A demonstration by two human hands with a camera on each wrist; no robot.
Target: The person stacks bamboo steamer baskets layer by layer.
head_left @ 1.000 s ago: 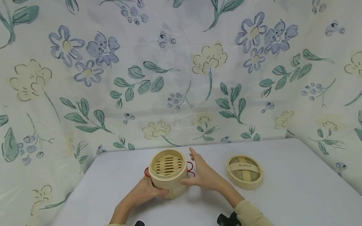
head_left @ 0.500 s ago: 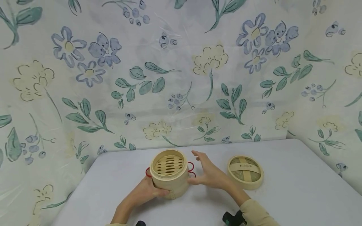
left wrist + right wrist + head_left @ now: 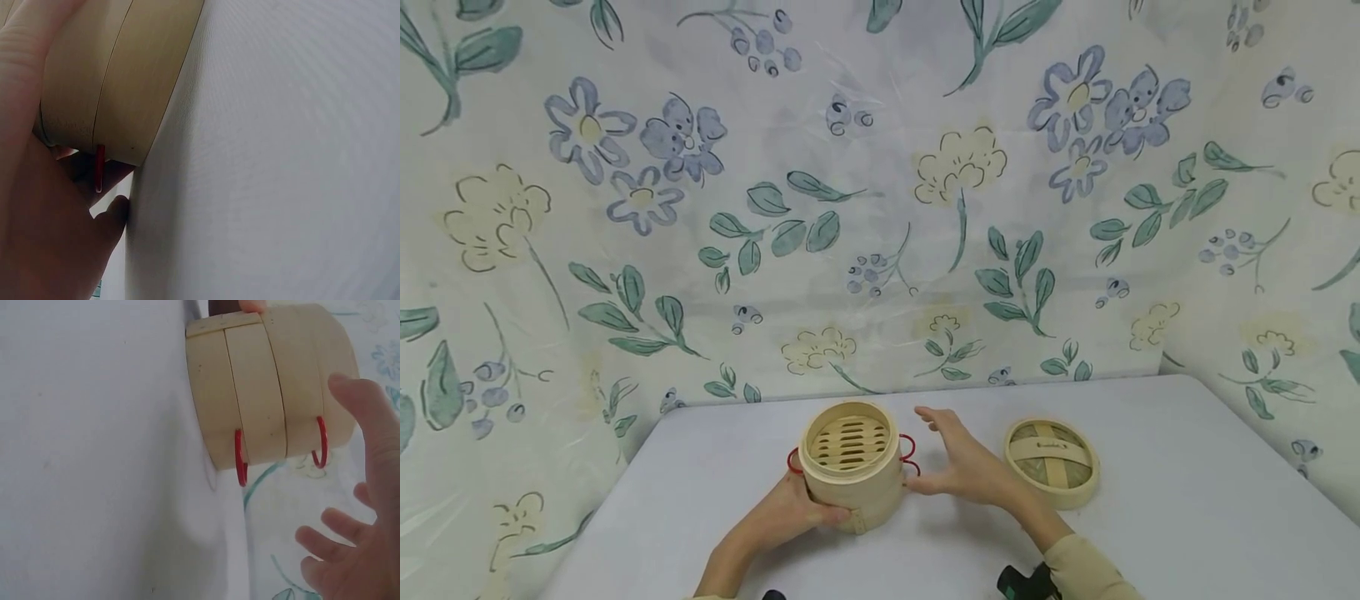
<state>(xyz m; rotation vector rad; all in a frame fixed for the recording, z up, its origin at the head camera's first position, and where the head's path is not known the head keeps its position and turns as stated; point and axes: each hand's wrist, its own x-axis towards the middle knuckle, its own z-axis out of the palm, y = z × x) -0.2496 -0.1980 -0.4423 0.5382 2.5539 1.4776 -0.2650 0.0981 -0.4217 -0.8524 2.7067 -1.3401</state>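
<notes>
A round bamboo steamer [image 3: 880, 498] of stacked tiers stands on the white table, its slatted inside showing from above. Red loop handles [image 3: 908, 447] stick out at its sides, two of them at different heights on the right. My left hand [image 3: 786, 507] holds the steamer from its left, thumb across the front of the wall and other fingers hidden behind it. On the right my right hand [image 3: 958, 468] is spread beside the steamer and holds nothing; its thumb tip is close to the lower red handle. The right wrist view shows those fingers apart from the steamer wall [image 3: 275, 381].
To the right of my right hand, the bamboo lid [image 3: 1051, 448] with crossed bands lies on the white table [image 3: 1172, 500]. Floral sheeting [image 3: 880, 208] hangs behind the table and along the sides. A black wrist device [image 3: 1028, 582] sits by my right sleeve.
My right hand has drawn away from the steamer to the right, its fingers still spread. The left hand keeps its hold, and the lid stays where it was.
</notes>
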